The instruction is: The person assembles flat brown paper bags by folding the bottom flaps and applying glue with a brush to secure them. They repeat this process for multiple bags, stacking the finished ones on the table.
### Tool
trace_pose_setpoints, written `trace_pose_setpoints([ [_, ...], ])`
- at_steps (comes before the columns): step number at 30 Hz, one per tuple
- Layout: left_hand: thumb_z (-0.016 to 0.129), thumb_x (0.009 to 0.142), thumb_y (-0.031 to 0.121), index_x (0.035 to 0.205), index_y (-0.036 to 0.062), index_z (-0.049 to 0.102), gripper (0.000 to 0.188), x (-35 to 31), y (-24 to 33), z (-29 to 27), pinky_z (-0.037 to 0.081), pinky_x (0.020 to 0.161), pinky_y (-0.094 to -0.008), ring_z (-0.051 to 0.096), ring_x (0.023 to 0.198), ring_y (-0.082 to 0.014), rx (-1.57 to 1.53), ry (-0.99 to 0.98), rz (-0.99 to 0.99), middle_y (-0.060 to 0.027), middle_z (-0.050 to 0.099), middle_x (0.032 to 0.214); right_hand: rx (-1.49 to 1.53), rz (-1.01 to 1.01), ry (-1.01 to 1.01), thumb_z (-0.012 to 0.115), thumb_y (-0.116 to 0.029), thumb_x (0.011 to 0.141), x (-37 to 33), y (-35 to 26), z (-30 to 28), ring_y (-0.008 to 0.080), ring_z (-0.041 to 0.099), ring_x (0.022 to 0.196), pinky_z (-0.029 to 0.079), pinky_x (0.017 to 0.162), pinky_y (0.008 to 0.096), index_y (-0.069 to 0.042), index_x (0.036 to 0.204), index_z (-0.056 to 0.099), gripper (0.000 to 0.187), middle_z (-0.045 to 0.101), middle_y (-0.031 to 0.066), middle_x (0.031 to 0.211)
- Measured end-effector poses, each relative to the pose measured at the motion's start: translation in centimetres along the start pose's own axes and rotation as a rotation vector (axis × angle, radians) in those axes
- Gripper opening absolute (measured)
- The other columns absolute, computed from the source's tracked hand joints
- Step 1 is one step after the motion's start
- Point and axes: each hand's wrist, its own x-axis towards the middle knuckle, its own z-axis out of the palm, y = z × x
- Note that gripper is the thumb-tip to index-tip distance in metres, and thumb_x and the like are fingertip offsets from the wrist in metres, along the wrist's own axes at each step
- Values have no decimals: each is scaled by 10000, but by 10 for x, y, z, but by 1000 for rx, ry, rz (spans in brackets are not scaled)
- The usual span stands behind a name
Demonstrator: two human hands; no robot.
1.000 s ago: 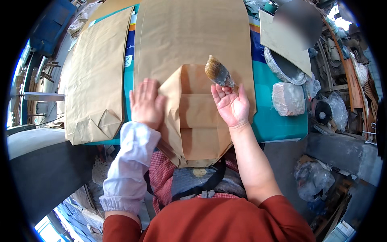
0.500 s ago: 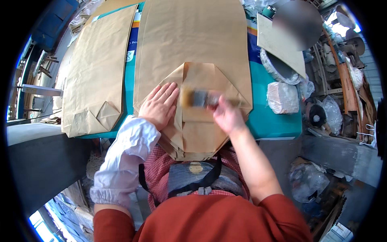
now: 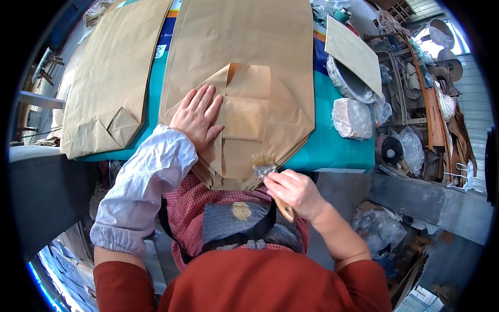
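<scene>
A stack of brown paper bags [image 3: 239, 41] lies before me, the top one with its bottom end folded open into a flattened, many-sided shape. My left hand [image 3: 198, 117] rests flat on the left side of that fold, fingers stretched out. In my right hand [image 3: 296, 194] is a paintbrush [image 3: 264, 165], gripped by its wooden handle near the metal ferrule. Its bristles point away from me and touch or hover just over the near right edge of the fold; I cannot tell which. A damp-looking, slightly darker rectangle shows in the middle of the folded bottom.
Left of the stack lies another pile of paper bags [image 3: 112, 67] with folded bottoms. On the teal table covering [image 3: 332, 158] at the right are a plastic-wrapped block [image 3: 352, 119] and a plastic-lined basin [image 3: 345, 83] partly under a pale board [image 3: 354, 52].
My right hand has drawn the brush from the middle of the fold toward me, down to its near right edge. The left hand stays flat on the paper. The whole view has shifted slightly.
</scene>
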Motion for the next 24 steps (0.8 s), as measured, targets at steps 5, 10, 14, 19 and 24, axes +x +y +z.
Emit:
trace_pose_setpoints([
  [5,529,901,476,1438,29,368,718,-1,0,-2,159,1180,-456,263,1425,-317,70,-11,-10,-200,335,1504,230,-55,36,731,-67,744,0,-16,15,256,635,773,542,657,332,11,949,645,236,653,111,939],
  [10,492,943,325,1332,-25,501,523,2,-33,11,231,1166,-427,368,1368,-332,-330,44,77,-199,470,1414,537,-103,162,787,-45,706,50,-18,-11,277,679,785,551,658,337,33,934,687,260,688,146,955],
  [14,610,870,85,1208,-11,618,351,15,-42,22,335,1115,-414,464,1292,-354,-606,134,94,-179,568,1314,223,-158,66,754,-70,712,92,-1,22,266,645,828,547,699,335,-24,1025,670,327,667,113,981],
  [19,620,881,138,1181,7,633,328,9,-30,24,403,1067,-417,501,1249,-346,-318,269,151,-176,591,1276,144,-150,-119,599,-93,745,62,-11,31,230,601,867,527,734,311,-14,995,628,264,624,72,936],
  [24,622,880,142,1183,14,632,329,8,-24,21,393,1079,-429,512,1237,-346,-250,300,122,-178,596,1261,144,-119,-133,632,-76,755,33,-22,23,238,617,828,536,720,314,-6,985,630,241,638,90,938],
])
